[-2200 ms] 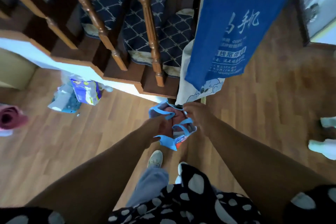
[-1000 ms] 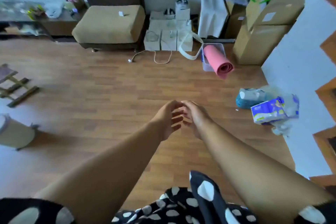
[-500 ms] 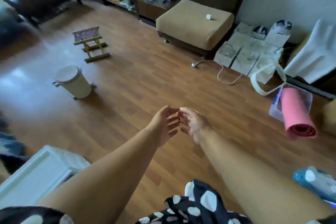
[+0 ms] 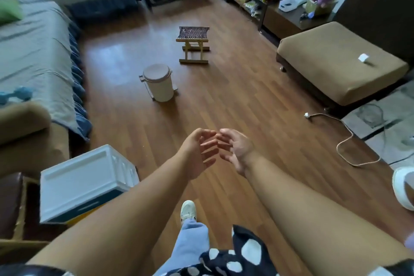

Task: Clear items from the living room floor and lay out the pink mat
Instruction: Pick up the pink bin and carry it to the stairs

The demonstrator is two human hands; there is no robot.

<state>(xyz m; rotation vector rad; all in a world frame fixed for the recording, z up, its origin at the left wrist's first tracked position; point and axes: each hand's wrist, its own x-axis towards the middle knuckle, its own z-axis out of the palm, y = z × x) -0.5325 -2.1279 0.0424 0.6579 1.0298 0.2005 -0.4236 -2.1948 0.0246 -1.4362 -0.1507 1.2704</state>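
Above the wooden floor (image 4: 235, 101), the left hand (image 4: 197, 154) and right hand (image 4: 237, 150) hover empty, fingers loosely spread, fingertips nearly meeting. Beyond them stands the pedal bin (image 4: 158, 83), with the folding stool (image 4: 194, 45) farther behind it. No pink mat shows.

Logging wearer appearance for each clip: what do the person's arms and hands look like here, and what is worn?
Both forearms are bare, with no watch, rings or gloves showing on the left hand or the right hand. Short dark sleeves with large white polka dots show at the bottom edge. Below are light blue trousers and a pale sneaker.
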